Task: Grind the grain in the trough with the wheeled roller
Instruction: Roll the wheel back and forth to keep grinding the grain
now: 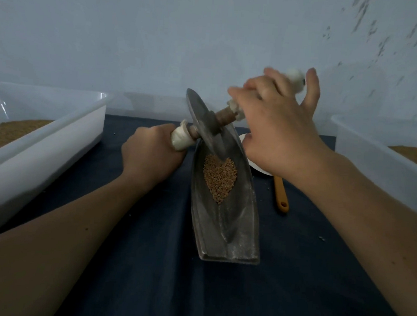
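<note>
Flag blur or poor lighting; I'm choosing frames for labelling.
Head view: dim, bluish light; the right hand and the white-wrapped handle end of the grey metal wheeled roller are motion-blurred; the left hand, grey metal trough and brown grain look sharp; wide-angle distortion bows the translucent plastic bins.

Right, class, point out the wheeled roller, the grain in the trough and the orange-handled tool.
wheeled roller (pixel 198 107): head view, on the metal wheel's face.
grain (pixel 219 180): head view, middle of the pile in the trough (pixel 234 228).
orange-handled tool (pixel 281 195): head view, on its handle, right of the trough.
</note>
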Motion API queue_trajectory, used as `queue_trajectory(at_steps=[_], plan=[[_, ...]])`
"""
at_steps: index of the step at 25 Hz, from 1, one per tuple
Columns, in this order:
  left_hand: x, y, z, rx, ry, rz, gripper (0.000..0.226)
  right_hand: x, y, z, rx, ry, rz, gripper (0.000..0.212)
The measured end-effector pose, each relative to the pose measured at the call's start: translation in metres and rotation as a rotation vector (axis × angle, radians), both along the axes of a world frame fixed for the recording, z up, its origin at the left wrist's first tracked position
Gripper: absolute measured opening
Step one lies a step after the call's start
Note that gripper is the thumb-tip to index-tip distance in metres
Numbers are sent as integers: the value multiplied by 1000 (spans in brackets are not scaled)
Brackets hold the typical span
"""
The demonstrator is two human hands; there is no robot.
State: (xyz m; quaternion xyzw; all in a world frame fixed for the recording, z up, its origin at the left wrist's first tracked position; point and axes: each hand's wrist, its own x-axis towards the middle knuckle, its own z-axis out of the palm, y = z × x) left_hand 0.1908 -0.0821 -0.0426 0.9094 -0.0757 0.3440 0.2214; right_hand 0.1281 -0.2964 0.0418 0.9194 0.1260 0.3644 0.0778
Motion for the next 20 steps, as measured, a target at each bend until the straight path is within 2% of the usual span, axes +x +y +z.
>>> queue_trajectory(at_steps=[3,6,11,14,18,20], plan=[[-2,-2,-1,153,-94,-7,25,3,-6,-2,-37,69,-35,44],[-2,0,3,242,-159,17,24,8,-12,-1,-54,141,-33,28],[-3,1,10,400,-275,-6,24,10,-20,-7,-5,257,-57,19],[-3,0,16,498,-318,10,29,13,-22,-10,-49,427,-67,17],[-3,0,20,576,-287,24,31,21,-27,-10,-58,537,-56,19],[-2,-1,28,644,-237,35,24,29,-30,-12,-35,580,-45,19]])
